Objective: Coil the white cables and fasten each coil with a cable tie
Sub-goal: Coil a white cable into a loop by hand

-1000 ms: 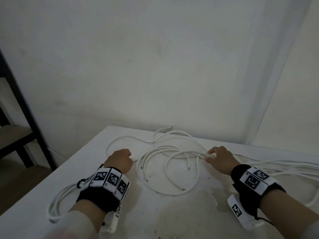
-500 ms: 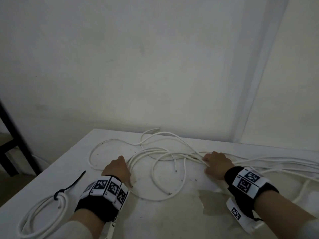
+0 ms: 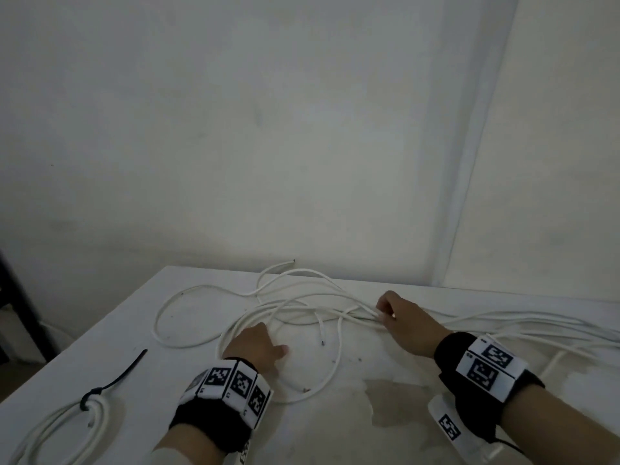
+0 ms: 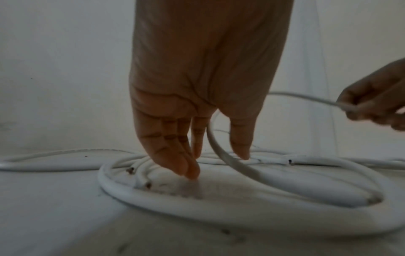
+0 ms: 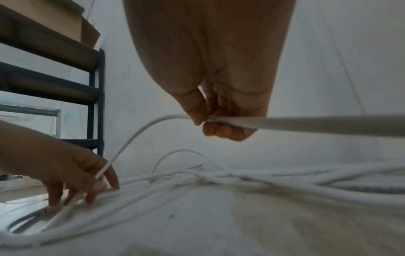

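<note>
The right hand [image 5: 221, 110] pinches a raised white cable [image 5: 328, 123] at two o'clock; the left hand [image 4: 197, 104], fingers straight, touches the table [image 3: 335, 431] inside loose loops.

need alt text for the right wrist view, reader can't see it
Seen from the wrist, the right hand pinches a white cable lifted above a white table. The cable arcs down to the left hand, whose straight fingertips touch the table among loose white cables. A dark shelving unit stands behind.

Left hand [image 3: 256, 344] fingers straight, down; right hand [image 3: 404, 322] pinching
</note>
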